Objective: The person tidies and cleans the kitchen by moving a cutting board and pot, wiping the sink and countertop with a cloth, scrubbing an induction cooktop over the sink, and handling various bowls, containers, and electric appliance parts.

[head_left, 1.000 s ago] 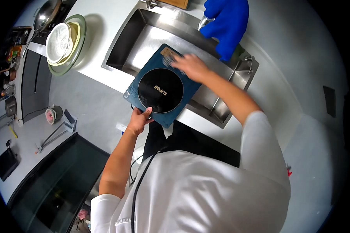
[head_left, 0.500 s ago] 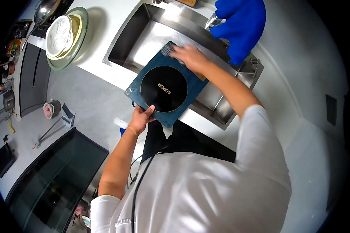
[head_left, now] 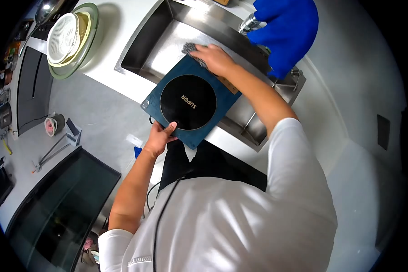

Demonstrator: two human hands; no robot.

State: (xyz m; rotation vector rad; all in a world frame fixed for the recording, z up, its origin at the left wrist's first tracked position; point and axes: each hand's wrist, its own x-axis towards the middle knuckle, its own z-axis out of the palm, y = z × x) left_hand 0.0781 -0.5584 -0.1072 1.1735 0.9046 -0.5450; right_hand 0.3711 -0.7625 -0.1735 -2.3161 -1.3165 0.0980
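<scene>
A teal induction cooker point(head_left: 152, 100) with a black round cooking zone is held over the front of a steel sink point(head_left: 156, 38). My left hand point(head_left: 157, 139) grips its lower left edge, thumb on top near the black circle and fingers underneath. At the far corner, my right hand point(head_left: 216, 60) is closed on a grey patterned cloth point(head_left: 189, 48), which hangs partly past the edge. The palm side of that hand is hidden. Part of a control strip point(head_left: 228, 85) shows beside my right wrist.
A blue cloth point(head_left: 288, 34) drapes over the metal faucet point(head_left: 249, 23). Stacked colanders and basins point(head_left: 63, 38) stand on the left counter. Down on the floor are a small bin point(head_left: 54, 124) and a dustpan point(head_left: 73, 133). A dark glass-topped surface point(head_left: 63, 204) lies at lower left.
My right hand has moved slightly left and up with the cloth, reaching the cooker's far edge. The cooker and my left hand appear slightly further left as the view shifts.
</scene>
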